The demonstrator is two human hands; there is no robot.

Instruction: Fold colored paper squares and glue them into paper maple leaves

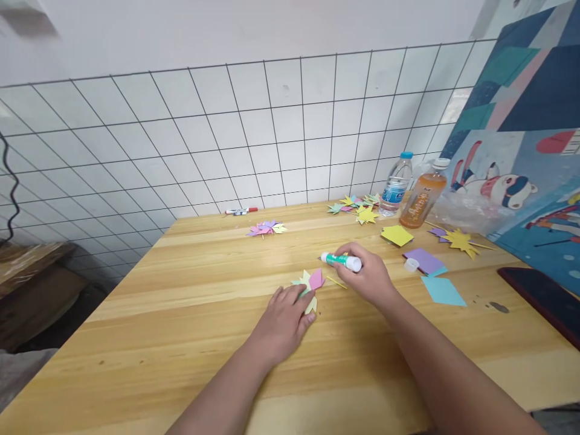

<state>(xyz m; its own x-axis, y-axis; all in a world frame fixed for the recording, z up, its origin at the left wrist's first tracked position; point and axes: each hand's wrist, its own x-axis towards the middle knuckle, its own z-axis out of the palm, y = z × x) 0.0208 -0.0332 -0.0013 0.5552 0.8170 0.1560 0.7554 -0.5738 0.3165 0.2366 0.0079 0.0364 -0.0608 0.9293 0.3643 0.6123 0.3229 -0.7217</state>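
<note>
My right hand (369,275) is closed around a white and green glue stick (341,261), its tip pointing left just above the table. My left hand (283,317) lies flat with its fingers over a small paper star (312,305) of pale yellow and green, partly hidden beneath them. A pink paper piece (316,278) sits at the star's upper right edge. Between the star and my right hand lies a thin yellow stick (337,283). A translucent cap (411,264) rests by a stack of purple paper (425,261) to the right.
Paper shapes (267,228) and two markers (241,211) lie along the back of the wooden table (181,326). A water bottle (396,187) and an orange drink bottle (422,196) stand back right. Yellow paper (396,235), blue paper (443,291) and a dark flat device (541,296) lie rightward.
</note>
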